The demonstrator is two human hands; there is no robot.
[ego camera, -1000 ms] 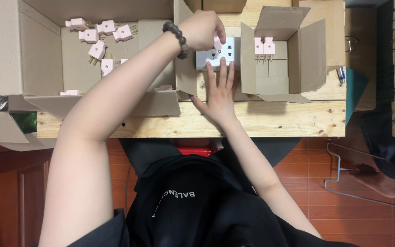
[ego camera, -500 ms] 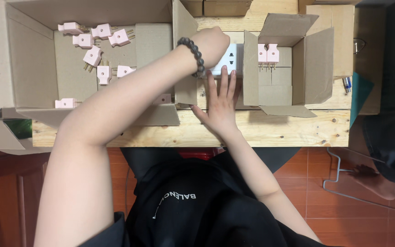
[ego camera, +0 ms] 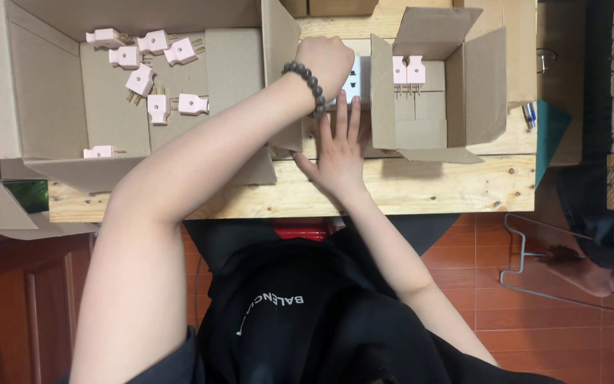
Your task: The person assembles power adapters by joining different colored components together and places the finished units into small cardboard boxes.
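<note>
A large open brown cardboard box (ego camera: 44, 92) with smooth flaps fills the left end of the pale, knotty wooden bench (ego camera: 421, 188). On its floor lie seven loose pale-pink plastic plugs (ego camera: 158, 108), blocky with thin metal prongs: three in a row at the top, three in the middle, one alone near the front wall. At the far left edge, below the box, a bit of dark green (ego camera: 26, 195) shows under a cardboard flap.

The left hand (ego camera: 325, 62), with a dark round-bead bracelet (ego camera: 307, 78) on the wrist, is clenched into a fist over the white plastic socket block (ego camera: 354, 80); what the fingers hold inside the fist cannot be told. The block stands between the two boxes, just left of the smaller one. The right hand (ego camera: 339, 149) lies flat on the bench below the block, fingers (ego camera: 353, 114) released and stretched straight, their tips touching its lower edge.

Next comes a small open brown cardboard box (ego camera: 477, 78), flaps spread, with two more pink plugs (ego camera: 406, 71) side by side against its back wall, prongs pointing down. Further right, pen tips (ego camera: 529, 114) show beside a teal panel (ego camera: 550, 139), and a bent wire frame (ego camera: 534, 263) lies on the red tiled floor (ego camera: 477, 249).
</note>
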